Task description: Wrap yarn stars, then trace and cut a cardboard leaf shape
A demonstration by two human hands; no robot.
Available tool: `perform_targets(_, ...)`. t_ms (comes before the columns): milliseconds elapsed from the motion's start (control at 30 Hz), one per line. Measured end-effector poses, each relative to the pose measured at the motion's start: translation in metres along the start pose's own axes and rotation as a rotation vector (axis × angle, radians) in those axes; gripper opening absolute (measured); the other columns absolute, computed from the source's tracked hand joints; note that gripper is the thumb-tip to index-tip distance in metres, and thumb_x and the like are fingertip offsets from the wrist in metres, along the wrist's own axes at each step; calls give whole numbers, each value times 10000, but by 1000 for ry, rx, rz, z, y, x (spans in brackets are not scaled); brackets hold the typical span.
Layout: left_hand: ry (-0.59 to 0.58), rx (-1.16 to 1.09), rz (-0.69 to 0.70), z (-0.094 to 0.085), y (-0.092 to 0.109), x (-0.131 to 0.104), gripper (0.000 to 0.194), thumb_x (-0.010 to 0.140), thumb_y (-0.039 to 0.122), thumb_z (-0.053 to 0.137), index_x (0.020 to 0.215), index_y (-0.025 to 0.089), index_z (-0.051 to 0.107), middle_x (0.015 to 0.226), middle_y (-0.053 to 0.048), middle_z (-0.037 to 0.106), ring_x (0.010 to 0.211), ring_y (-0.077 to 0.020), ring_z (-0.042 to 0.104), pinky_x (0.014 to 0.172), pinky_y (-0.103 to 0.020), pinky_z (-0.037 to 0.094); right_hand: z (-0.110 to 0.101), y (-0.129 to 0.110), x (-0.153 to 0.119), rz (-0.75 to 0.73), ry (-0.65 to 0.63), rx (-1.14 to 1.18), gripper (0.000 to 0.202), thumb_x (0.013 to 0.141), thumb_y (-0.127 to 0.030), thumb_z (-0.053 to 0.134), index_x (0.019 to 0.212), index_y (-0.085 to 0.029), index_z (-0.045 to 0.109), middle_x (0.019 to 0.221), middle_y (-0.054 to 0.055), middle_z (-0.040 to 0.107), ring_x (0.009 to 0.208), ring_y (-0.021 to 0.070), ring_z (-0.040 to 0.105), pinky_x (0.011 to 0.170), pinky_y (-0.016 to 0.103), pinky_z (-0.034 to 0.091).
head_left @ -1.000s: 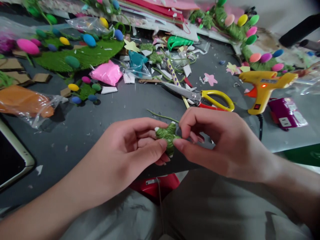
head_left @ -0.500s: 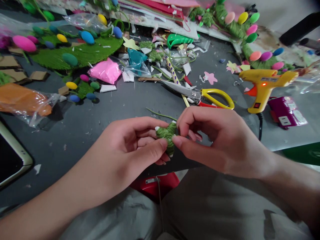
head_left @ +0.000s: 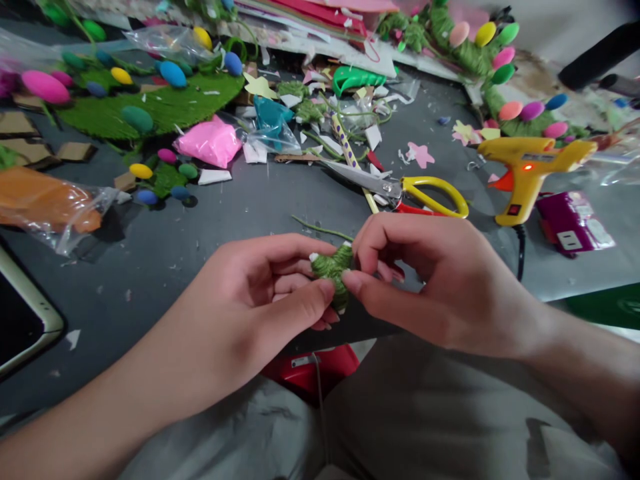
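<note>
Between my hands, above the table's near edge, is a small star (head_left: 331, 267) wound with green yarn, with white tips showing at some of its points. My left hand (head_left: 270, 293) grips it from the left, thumb on the front and fingers behind. My right hand (head_left: 420, 280) is closed at its right side, with the thumb tip against the wrapping and the index finger curled. A loose strand of green yarn (head_left: 320, 229) runs across the table to the star's top and my right fingertips. Whether those fingers also pinch yarn is hidden.
Beyond my hands lie scissors (head_left: 390, 190) with yellow and red handles. A yellow glue gun (head_left: 530, 173) with a lit red light stands at right, near a purple box (head_left: 575, 223). Bagged pink clay (head_left: 213, 141), paper scraps and a green leaf (head_left: 170, 110) cover the back; a phone (head_left: 25, 313) lies left.
Almost nothing differs: both hands keep their hold on the star, and the view has shifted very slightly.
</note>
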State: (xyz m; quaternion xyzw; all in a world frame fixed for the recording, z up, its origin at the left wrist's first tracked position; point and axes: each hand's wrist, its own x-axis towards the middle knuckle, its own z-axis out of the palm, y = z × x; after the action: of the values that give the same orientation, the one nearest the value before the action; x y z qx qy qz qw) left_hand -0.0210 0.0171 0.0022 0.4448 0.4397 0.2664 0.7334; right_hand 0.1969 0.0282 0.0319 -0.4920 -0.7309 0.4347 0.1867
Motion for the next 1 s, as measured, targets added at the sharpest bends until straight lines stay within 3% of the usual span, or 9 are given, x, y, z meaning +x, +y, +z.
perform_targets(1000, 17, 36, -48, 1, 1, -2, 311, 873, 342, 767, 1179, 293, 753, 824, -8, 745, 725, -147, 693, 616, -187, 568, -3, -1, -1, -3, -12, 6, 166, 814, -146, 714, 779, -220, 569, 732, -9, 576, 612, 127, 467, 526, 289, 380)
